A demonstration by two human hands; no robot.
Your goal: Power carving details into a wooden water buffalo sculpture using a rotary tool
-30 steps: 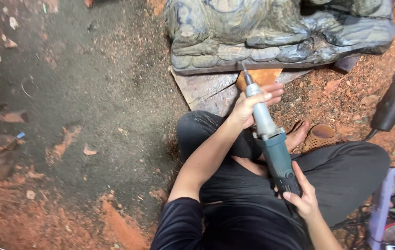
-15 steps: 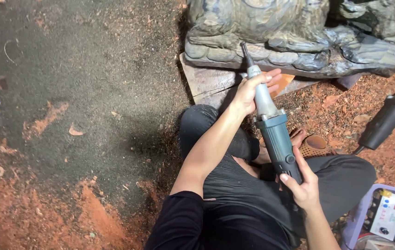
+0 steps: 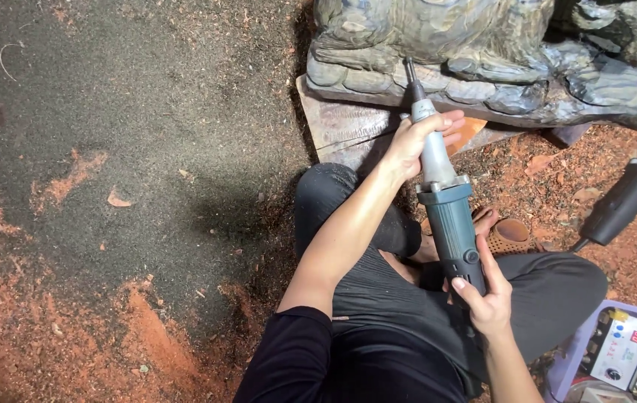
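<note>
Beside the dark carved sculpture, my left hand and right hand clasp the die grinder, another tool lying nearby.

Beside you a second dark power tool lies on red sawdust, a purple tray holds a small white meter, and a brown sandal sits near your knee.

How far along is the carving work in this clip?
Done: the dark wood carving is already shaped in rounded folds, with sawdust across the ground. In hand: the left hand grips the neck of the die grinder, the right hand its rear, bit at the carving's base. What remains cannot be judged.
</note>
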